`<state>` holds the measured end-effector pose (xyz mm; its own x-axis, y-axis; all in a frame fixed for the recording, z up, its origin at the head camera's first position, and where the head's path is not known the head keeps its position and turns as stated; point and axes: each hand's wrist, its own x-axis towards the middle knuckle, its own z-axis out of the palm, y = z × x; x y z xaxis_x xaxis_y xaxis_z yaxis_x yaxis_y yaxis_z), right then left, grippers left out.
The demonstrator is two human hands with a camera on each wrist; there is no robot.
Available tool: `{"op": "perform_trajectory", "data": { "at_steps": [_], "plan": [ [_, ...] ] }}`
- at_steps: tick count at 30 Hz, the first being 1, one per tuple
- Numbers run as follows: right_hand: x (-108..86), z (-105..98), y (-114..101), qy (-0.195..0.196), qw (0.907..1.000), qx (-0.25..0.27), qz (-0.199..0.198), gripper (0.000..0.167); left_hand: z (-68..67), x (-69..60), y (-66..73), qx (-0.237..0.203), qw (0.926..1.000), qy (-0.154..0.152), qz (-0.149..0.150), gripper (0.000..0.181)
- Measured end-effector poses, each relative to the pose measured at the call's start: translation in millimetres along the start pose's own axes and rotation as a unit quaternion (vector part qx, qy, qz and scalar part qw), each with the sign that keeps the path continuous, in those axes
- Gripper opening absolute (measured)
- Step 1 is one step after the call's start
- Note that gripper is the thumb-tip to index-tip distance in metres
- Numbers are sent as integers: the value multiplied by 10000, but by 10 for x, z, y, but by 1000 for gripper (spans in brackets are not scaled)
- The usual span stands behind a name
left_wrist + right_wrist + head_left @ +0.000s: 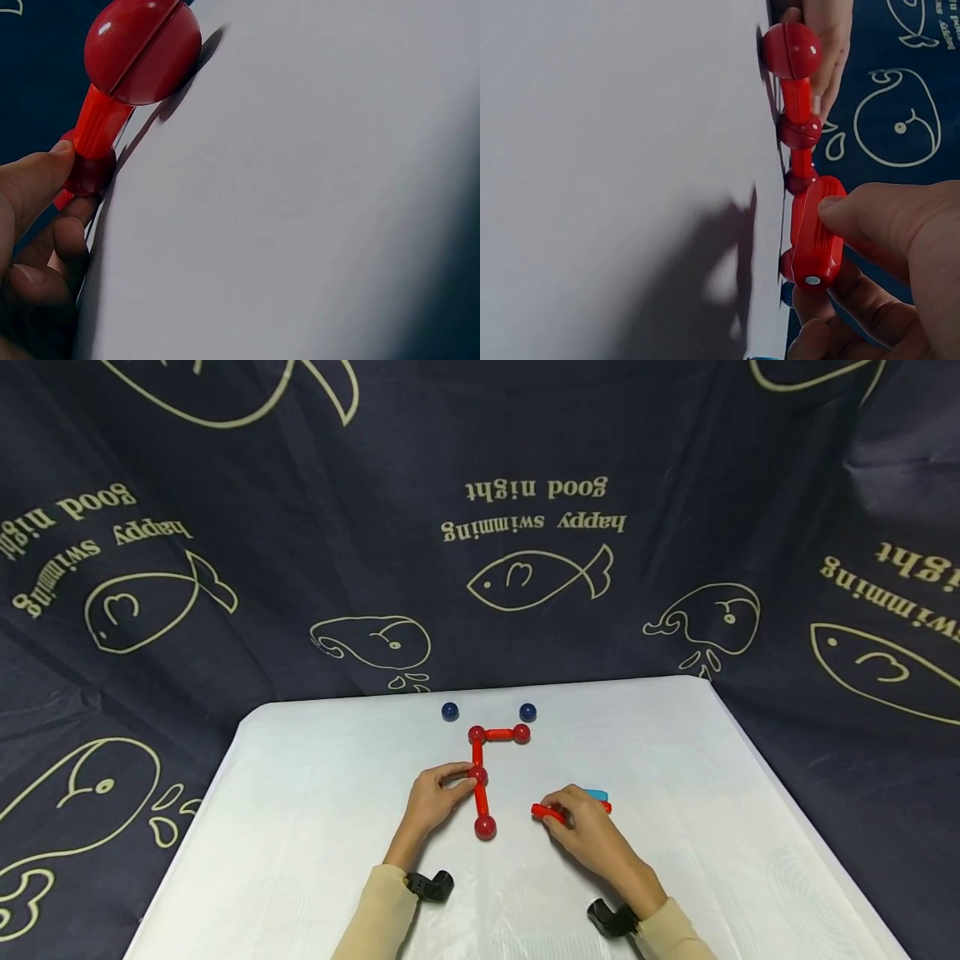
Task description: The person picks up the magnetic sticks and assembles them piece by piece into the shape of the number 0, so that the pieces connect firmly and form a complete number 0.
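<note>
Red balls and red rods form a bent chain on the white table. My left hand [433, 797] pinches the middle red ball [478, 774] between thumb and fingers. Below it a red rod [482, 802] runs to the near end ball [485, 827], which looms large in the left wrist view. At the far end, the corner ball [477, 735] joins a sideways rod [499, 735] and another ball [522, 733]. To the right of the chain, my right hand [588, 831] grips a loose red rod [817, 240], whose end shows a small pale metallic dot.
Two dark blue balls [450, 712] [528, 712] lie near the table's back edge. Beyond the right hand are a light blue rod [597, 795] and another red piece [607, 807], both partly hidden. A dark printed cloth [412, 527] hangs behind the white table [315, 893].
</note>
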<state>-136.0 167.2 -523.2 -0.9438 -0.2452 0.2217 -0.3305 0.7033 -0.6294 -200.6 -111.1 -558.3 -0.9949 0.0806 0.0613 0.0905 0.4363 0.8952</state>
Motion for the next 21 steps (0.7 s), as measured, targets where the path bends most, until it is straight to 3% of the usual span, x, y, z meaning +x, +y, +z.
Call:
{"op": "perform_trajectory", "data": {
  "at_steps": [11,21],
  "plan": [
    [53,16,-77,-57,9999,39,101,17,-2,7,-1,-109,9999,-52,-40,29],
    [96,14,-117,-93,9998,34,-173,17,4,3,-10,-141,9999,-56,-25,29]
  ]
}}
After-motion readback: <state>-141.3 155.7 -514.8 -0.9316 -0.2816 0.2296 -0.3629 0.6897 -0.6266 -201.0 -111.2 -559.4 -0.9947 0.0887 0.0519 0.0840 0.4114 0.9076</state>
